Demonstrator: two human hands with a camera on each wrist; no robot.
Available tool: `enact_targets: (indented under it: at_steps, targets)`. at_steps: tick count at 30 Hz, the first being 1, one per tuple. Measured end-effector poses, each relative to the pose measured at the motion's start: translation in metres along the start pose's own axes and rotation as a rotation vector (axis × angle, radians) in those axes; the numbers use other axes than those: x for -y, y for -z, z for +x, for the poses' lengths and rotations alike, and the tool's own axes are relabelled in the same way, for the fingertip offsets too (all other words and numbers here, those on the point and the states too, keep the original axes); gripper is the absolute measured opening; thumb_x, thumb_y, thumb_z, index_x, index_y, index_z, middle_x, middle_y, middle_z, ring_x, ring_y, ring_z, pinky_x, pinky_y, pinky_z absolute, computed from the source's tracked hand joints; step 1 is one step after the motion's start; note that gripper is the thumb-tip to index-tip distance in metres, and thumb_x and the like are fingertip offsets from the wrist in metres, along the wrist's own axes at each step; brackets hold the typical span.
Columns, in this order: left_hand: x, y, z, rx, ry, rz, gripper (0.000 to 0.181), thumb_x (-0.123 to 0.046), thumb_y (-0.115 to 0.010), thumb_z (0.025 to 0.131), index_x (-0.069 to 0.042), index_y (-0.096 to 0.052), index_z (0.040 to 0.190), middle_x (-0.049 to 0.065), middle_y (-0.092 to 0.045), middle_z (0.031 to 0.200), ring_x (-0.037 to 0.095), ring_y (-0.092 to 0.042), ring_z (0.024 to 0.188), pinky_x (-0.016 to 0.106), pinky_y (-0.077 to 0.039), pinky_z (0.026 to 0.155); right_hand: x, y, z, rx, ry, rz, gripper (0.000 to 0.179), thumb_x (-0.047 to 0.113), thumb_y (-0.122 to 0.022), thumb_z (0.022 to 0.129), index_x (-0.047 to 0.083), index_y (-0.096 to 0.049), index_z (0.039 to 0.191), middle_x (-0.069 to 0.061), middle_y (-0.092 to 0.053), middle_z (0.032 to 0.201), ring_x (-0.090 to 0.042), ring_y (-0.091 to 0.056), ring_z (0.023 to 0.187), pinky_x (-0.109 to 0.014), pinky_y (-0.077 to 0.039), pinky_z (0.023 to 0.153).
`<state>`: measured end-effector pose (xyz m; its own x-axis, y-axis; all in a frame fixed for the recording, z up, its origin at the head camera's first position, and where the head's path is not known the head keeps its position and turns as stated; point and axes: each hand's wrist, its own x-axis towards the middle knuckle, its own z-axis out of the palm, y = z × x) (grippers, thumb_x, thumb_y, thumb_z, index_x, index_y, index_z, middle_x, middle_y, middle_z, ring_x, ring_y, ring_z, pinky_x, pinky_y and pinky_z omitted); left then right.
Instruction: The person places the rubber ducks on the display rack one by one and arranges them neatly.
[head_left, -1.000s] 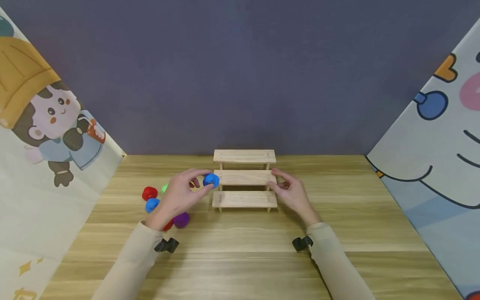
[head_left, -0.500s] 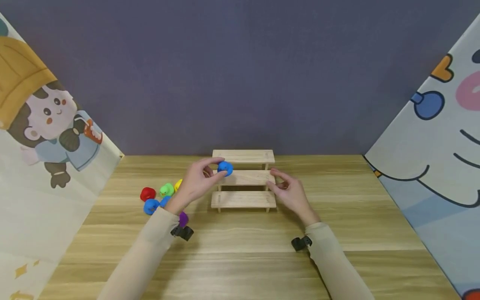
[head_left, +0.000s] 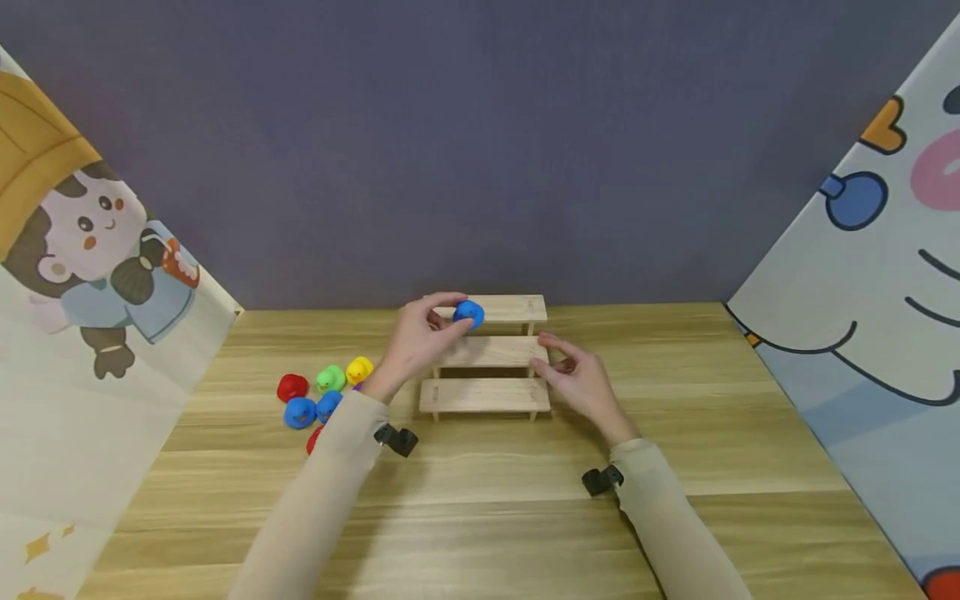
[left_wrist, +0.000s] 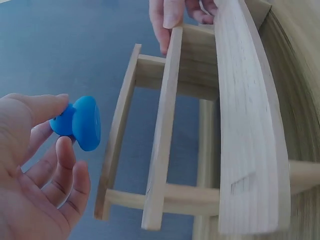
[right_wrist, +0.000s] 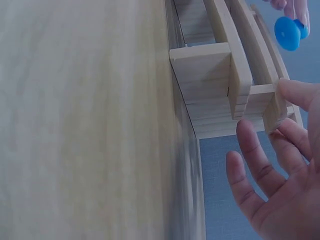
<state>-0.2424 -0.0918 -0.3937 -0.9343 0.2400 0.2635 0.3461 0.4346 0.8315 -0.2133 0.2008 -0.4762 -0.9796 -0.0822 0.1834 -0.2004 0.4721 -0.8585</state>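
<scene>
Between thumb and fingers my left hand (head_left: 418, 340) pinches a small blue rubber duck (head_left: 469, 315). In the head view the duck overlaps the top tier of a three-step wooden display stand (head_left: 483, 397); the left wrist view shows the duck (left_wrist: 86, 123) held apart from the stand, its flat base turned toward it. My right hand (head_left: 583, 385) holds the right end of the stand's middle tier, thumb on one side and fingers on the other, as the right wrist view shows. Its lower fingers (right_wrist: 255, 150) spread loosely.
Left of the stand, several rubber ducks lie on the wooden table (head_left: 525, 533): red (head_left: 292, 387), green (head_left: 330, 379), yellow (head_left: 359, 370) and blue (head_left: 300, 412) among them. My left sleeve partly covers some. A dark wall panel (head_left: 480, 150) rises behind the stand.
My left hand has carried the blue duck up and to the right, from beside the middle tier to the top tier. The right hand has stayed at the middle tier's end.
</scene>
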Motion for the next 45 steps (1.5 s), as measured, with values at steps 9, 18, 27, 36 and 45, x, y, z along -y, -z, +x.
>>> enact_targets:
  at_steps: [9,18,27,36,45]
  targets:
    - [-0.004,-0.018,0.014,0.016,-0.005,0.02,0.04,-0.03,-0.079,0.098,-0.018,-0.073,0.136,0.003,-0.075,0.127,0.019,-0.065,0.075,0.032,-0.053,0.063,0.001,-0.002,0.002,-0.005,0.003,-0.017,0.05,0.037,-0.079,0.098,0.02,-0.068,0.144,-0.003,-0.064,0.153,-0.019,-0.075,0.086,-0.026,-0.059,0.067]
    - [-0.012,-0.029,0.024,0.042,-0.003,0.013,0.04,-0.03,-0.078,0.099,-0.019,-0.072,0.136,-0.001,-0.074,0.13,0.018,-0.066,0.081,0.031,-0.053,0.065,0.001,-0.001,0.002,0.014,0.005,-0.049,0.05,0.038,-0.076,0.1,0.019,-0.067,0.146,-0.004,-0.065,0.15,-0.021,-0.075,0.09,-0.027,-0.059,0.071]
    - [-0.018,-0.038,0.033,0.07,-0.012,0.036,0.04,-0.03,-0.077,0.1,-0.021,-0.071,0.139,-0.001,-0.073,0.134,0.017,-0.068,0.084,0.032,-0.055,0.067,0.001,-0.001,0.001,0.023,0.0,-0.044,0.05,0.042,-0.075,0.1,0.022,-0.067,0.146,0.0,-0.065,0.15,-0.021,-0.075,0.091,-0.03,-0.06,0.071]
    - [-0.02,-0.052,0.044,0.078,0.016,0.057,0.041,-0.028,-0.077,0.1,-0.021,-0.07,0.139,0.001,-0.075,0.127,0.016,-0.068,0.081,0.03,-0.053,0.066,0.001,0.003,0.002,0.023,-0.004,-0.032,0.053,0.043,-0.076,0.099,0.019,-0.067,0.146,-0.003,-0.064,0.153,-0.023,-0.075,0.092,-0.029,-0.06,0.071]
    - [-0.022,-0.057,0.046,0.108,0.001,0.078,0.044,-0.03,-0.076,0.1,-0.021,-0.069,0.142,0.004,-0.076,0.123,0.017,-0.067,0.08,0.03,-0.051,0.065,-0.002,0.001,0.001,0.002,0.017,-0.023,0.052,0.039,-0.077,0.099,0.019,-0.067,0.146,-0.005,-0.062,0.154,-0.022,-0.076,0.09,-0.027,-0.06,0.071]
